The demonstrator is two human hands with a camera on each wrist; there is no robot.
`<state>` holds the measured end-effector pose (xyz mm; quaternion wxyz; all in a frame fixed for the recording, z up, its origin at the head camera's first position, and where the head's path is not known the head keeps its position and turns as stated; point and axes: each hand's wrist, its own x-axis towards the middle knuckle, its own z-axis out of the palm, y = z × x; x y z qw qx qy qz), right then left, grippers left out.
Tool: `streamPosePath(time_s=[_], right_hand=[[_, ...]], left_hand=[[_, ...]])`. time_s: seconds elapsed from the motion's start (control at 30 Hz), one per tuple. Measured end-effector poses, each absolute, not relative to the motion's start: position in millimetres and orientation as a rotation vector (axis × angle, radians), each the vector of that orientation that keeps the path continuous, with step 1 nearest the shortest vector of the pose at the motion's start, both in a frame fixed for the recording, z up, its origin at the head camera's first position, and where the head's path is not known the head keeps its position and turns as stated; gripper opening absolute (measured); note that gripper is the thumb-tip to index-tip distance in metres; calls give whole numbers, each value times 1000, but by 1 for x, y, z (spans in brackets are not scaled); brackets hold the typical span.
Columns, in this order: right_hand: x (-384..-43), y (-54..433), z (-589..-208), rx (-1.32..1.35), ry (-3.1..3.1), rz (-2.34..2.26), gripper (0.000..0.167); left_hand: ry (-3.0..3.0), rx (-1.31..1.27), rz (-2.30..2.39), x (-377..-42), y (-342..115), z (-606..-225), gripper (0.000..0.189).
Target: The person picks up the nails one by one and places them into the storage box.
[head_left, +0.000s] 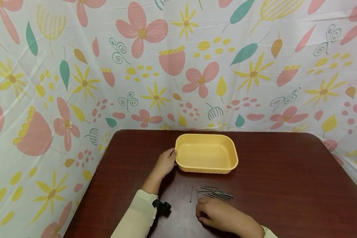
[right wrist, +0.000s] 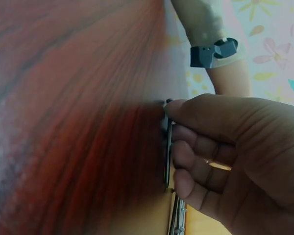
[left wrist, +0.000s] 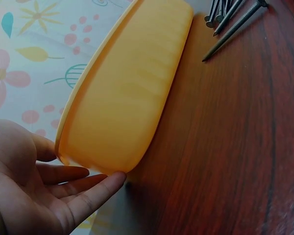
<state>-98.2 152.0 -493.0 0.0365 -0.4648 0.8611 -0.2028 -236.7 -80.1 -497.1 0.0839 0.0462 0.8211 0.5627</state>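
Note:
A shallow yellow plastic basin (head_left: 206, 170) stands toward the back of the table. My left hand (head_left: 166, 162) grips its left end, thumb at the rim; in the left wrist view, fingertips (left wrist: 118, 177) touch the basin's outer wall (left wrist: 122, 107). Nearer to me, my right hand (head_left: 215, 215) is low over the tabletop with curled fingers. Its thumb and fingertips are at a dark metal nail (right wrist: 168, 152), thumb tip close to the nail's head. A single nail (head_left: 191, 194) lies just left of that hand. Beyond the knuckles is a loose pile of several nails (head_left: 221, 194).
The dark reddish-brown wooden table (head_left: 285, 185) meets a floral cloth (head_left: 196, 66) at the back and sides. A black wrist camera (head_left: 162, 206) is strapped over the left sleeve (head_left: 138, 215). The basin's inside (head_left: 206, 155) shows bare yellow plastic.

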Motion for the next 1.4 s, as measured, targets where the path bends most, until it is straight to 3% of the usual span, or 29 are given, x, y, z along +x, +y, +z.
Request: streamPosePath(time_s=[0.77, 1.4], right_hand=[[-120, 152, -484, -1092, 2721, -878, 7], [-161, 156, -453, -829, 2846, -1119, 10]], left_hand=[[2439, 157, 1694, -236, -82, -498, 46], [2435, 141, 1680, -238, -82, -497, 48]])
